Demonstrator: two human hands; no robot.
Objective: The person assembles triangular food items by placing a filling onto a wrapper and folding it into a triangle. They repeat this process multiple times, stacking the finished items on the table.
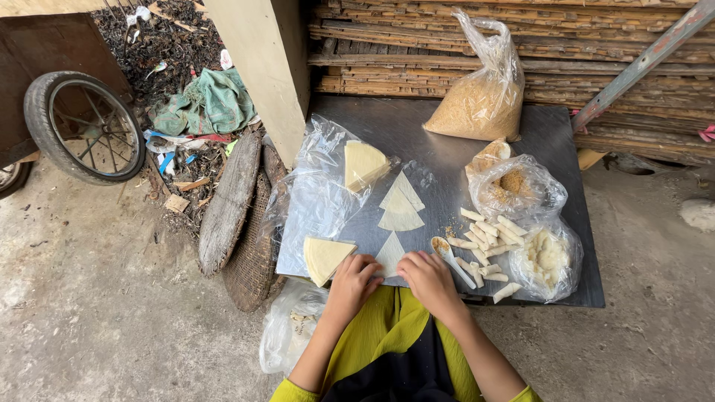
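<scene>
We have both hands at the near edge of the dark metal table [417, 126], working one pale triangular wrapper [390, 251] that lies flat between them, its point aimed away from us. Our left hand [355, 279] has its fingers curled and pressed together on the wrapper's lower left corner; our right hand [427, 277] curls in the same way at the lower right corner, fingers close together and touching the sheet. Just beside the right hand lies a white spoon [449, 257] with crumbly filling, and beyond it a heap of finished rolls [485, 237]. A stack of wrappers [325, 258] sits just left of our left hand, and two more single triangles [401, 205] lie farther up the table
</scene>
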